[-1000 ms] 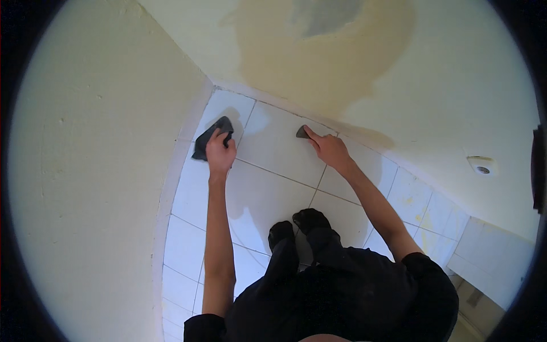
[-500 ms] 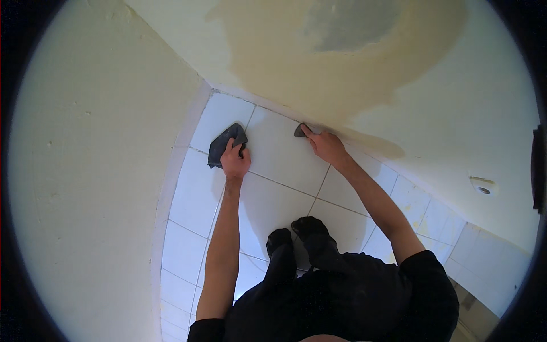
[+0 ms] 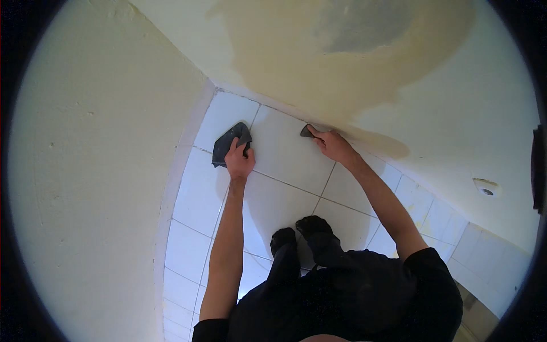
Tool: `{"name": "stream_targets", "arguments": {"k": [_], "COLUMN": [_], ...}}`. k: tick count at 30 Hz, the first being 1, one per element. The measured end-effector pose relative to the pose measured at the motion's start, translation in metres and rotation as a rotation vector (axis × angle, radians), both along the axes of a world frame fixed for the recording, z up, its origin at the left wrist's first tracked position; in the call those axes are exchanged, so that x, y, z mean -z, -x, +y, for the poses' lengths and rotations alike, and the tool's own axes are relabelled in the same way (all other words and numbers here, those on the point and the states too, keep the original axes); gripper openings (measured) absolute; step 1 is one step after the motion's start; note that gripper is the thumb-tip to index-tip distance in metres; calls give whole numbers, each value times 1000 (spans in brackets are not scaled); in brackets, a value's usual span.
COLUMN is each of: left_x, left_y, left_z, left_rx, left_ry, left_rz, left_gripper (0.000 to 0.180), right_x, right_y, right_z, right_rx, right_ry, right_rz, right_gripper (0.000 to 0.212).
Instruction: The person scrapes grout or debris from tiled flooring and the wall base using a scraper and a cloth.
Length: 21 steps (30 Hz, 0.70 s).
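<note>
Fingers (image 3: 233, 147) of the left hand (image 3: 240, 163) are clenched on a dark angular piece (image 3: 225, 139), which is held ahead of that grip and spreads to its left; whether it touches the floor cannot be told. By the right hand (image 3: 337, 147), a small fan-shaped blade (image 3: 305, 131) is grasped, with the index finger stretched along it; the blade is pointed forward and to the left of the grip, near the foot of the wall ahead. Well apart, the two grips are separated by white floor tiles (image 3: 285, 142). Beyond the right grip, that wall is marked by a broad tan patch (image 3: 296, 57), within which a grey patch (image 3: 367, 25) is seen. To the left of the left grip, a cream side wall (image 3: 102, 171) is seen; well to the right of the right grip, a round fitting (image 3: 487, 191) is set into the wall. Behind both grips, dark-covered feet (image 3: 283, 238) are planted between the forearms.
</note>
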State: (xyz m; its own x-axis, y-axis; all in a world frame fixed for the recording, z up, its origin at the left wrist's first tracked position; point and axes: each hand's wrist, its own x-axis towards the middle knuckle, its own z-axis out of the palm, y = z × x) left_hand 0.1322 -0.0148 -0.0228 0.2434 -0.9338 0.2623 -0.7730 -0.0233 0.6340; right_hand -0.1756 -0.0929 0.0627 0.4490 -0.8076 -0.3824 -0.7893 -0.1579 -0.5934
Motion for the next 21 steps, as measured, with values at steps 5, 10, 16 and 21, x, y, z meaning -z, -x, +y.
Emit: {"name": "stream_targets", "arguments": {"k": [5,10,16,21], "left_x": [-2,-2,-4,5], "left_y": [5,2,7,-2], "left_z": [-1,-2,-3,-1], "left_rx": [-34,6,10,19], "left_ry": [-40,41,18,76], "left_rz": [73,-22,27,-32], "left_gripper": [24,25,25,24], "right_x": [19,12,6,-5], "right_y": [0,0,5,-14], "right_z": [1,0,0,-3], "right_rx": [21,33,55,23], "right_ry": [70,54,-44,15], "right_rz": [29,-49,-12,7], "right_gripper": [44,45,44,44]}}
